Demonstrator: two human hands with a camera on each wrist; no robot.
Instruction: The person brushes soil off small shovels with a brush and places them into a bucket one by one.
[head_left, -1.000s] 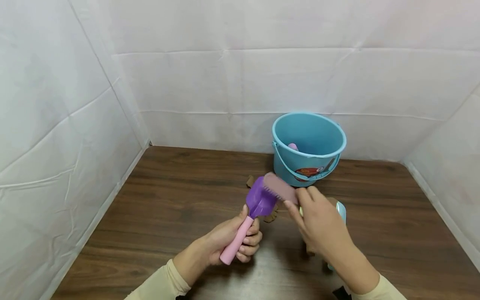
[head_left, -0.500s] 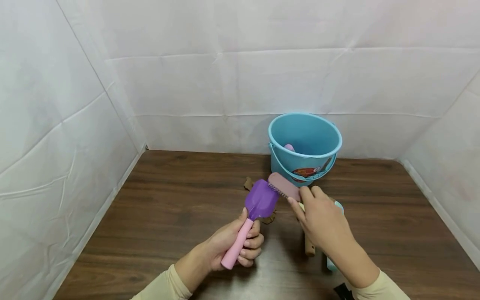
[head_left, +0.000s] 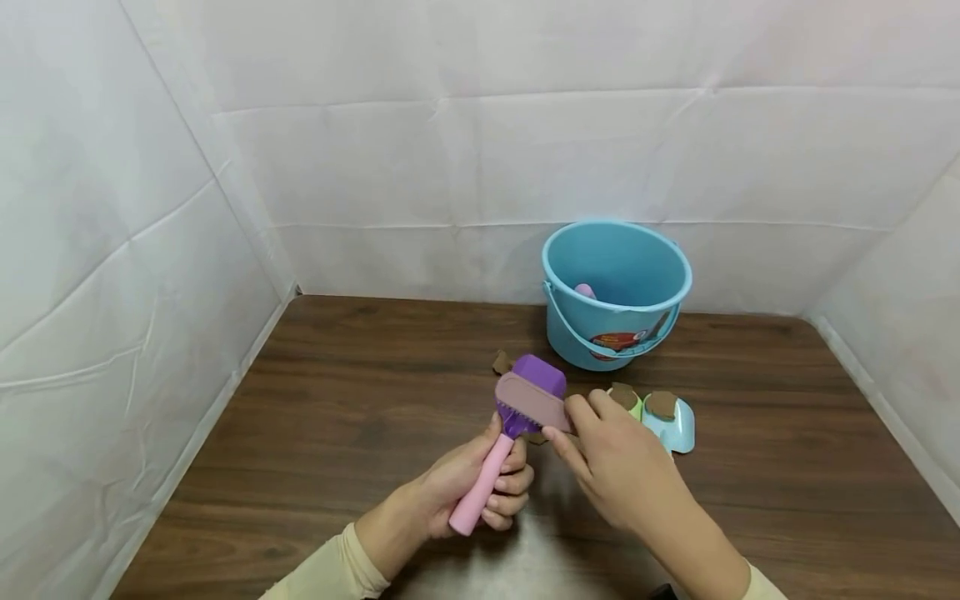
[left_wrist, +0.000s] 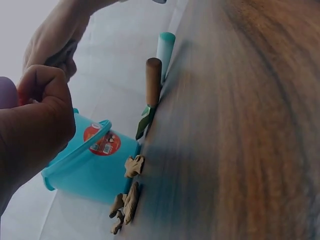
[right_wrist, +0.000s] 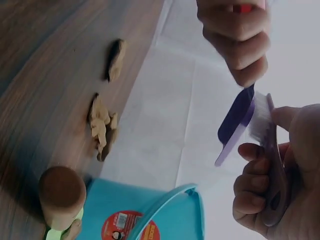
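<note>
left hand (head_left: 448, 490) — grips purple trowel (head_left: 543, 375) by its pink handle (head_left: 480, 492) | right hand (head_left: 622, 467) — grips mauve brush (head_left: 531, 402), bristles (right_wrist: 260, 118) against trowel blade (right_wrist: 236, 116) | blue bucket (head_left: 606, 323) behind

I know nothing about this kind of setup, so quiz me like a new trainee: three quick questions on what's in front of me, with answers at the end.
1. Which hand grips the purple shovel?
2. True or false: the blue bucket stands upright on the wooden table.
3. Fill in the blank: the right hand holds a ____ over the shovel's blade.

Key:
1. The left hand, by the pink handle.
2. True.
3. Brush.
</note>
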